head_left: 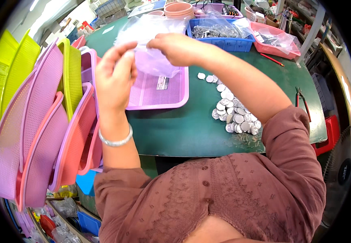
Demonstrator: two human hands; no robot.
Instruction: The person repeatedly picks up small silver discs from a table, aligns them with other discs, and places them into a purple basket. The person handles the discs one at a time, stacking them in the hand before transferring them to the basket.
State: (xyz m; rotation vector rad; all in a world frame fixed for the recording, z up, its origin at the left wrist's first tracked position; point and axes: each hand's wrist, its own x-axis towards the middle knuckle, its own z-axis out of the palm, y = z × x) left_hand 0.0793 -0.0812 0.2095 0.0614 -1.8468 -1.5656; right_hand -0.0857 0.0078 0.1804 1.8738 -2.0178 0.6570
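Both hands are raised over a purple perforated basket (179, 99) on the green table. My right hand (177, 47) pinches a clear plastic bag (161, 65) near its upper edge, and the bag hangs down over the basket. My left hand (114, 75) is at the bag's left edge, thumb and index finger drawn together on it; the exact contact is hard to see. In the basket lies a small printed label (162, 83). Under my right forearm, silver round coin-like discs (238, 115) are heaped loosely on the tabletop.
Nested purple, pink and green baskets (42, 105) crowd the left side. Behind are a pile of clear bags (147, 28), a blue bin of metal parts (220, 38) and a pink basket (274, 42). To the right lie a red pen (271, 59) and pliers (301, 99).
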